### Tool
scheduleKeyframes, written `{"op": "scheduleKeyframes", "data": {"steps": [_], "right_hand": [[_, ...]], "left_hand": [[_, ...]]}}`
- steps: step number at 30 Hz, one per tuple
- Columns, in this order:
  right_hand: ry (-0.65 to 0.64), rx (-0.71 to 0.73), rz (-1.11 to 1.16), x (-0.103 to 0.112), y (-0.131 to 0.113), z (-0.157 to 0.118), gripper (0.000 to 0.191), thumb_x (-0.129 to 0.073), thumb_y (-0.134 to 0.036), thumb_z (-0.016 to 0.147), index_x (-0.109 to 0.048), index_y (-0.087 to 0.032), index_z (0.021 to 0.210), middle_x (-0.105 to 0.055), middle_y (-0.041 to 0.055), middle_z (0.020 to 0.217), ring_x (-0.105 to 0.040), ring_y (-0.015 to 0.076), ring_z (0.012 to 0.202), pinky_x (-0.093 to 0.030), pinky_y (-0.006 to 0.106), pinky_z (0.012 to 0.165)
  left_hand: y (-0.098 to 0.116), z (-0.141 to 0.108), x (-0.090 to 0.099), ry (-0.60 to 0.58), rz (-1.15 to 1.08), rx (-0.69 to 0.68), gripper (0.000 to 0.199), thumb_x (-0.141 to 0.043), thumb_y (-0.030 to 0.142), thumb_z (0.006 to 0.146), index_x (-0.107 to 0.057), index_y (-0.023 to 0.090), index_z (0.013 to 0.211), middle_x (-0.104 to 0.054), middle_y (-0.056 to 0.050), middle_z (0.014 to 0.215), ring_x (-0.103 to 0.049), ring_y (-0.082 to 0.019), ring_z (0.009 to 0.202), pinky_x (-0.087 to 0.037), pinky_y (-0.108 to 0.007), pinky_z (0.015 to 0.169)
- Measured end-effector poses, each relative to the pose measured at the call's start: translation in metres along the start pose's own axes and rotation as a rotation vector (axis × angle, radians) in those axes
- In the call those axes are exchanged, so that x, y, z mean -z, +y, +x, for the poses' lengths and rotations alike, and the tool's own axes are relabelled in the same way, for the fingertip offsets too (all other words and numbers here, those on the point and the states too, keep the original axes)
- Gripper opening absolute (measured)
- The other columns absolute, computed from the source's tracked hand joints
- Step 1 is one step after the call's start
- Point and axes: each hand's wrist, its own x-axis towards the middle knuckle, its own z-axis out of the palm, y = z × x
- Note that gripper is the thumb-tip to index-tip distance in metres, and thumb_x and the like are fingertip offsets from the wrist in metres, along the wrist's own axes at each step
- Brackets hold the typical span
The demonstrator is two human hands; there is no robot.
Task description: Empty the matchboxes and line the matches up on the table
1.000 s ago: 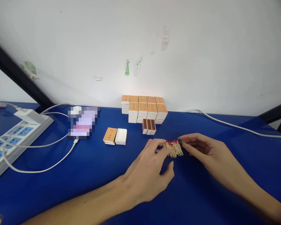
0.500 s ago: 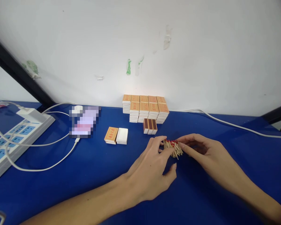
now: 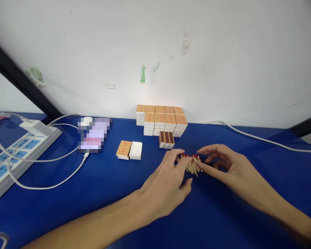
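Fingers [image 3: 183, 164] of the left hand [image 3: 166, 185] and the right hand [image 3: 237, 171] are parted, touching either side of a pile of matches [image 3: 192, 168] on the tabletop [image 3: 223, 224]

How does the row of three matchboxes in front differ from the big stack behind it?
Pose: the three matchboxes stand on edge; the boxes in the stack lie flat.
Top faces: the three show dark brown strips; the stack shows orange labels with red print.
Height: the three are one layer; the stack is several.
Shared: both show white ends toward the camera and sit on the blue table.
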Motion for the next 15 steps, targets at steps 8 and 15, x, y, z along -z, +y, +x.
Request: {"op": "scheduleKeyframes", "data": {"steps": [8,15], "right_hand": [[-0.222,0.125,-0.171,0.014,0.009,0.016,0.064,-0.092,-0.065,0.081,-0.073,-0.039,0.137,-0.067,0.0058,0.132,-0.064,0.0230,0.092,-0.059,0.039,0.080],[-0.247,0.133,-0.177,0.014,0.005,0.018,0.049,-0.088,-0.063,0.086,-0.078,-0.038,0.128,-0.070,0.0044,0.120,-0.062,0.0225,0.087,-0.056,0.038,0.076]], "left_hand": [[0.005,0.017,-0.004,-0.007,0.086,-0.024,0.064,-0.089,0.032,0.095,-0.057,0.010,0.146,-0.061,-0.019,0.142,-0.061,-0.036,0.138,-0.061,-0.053,0.115],[0.001,0.025,-0.006,-0.025,0.070,-0.039,0.038,-0.083,0.029,0.100,-0.065,0.018,0.132,-0.064,-0.013,0.132,-0.066,-0.032,0.126,-0.064,-0.052,0.108]]}}
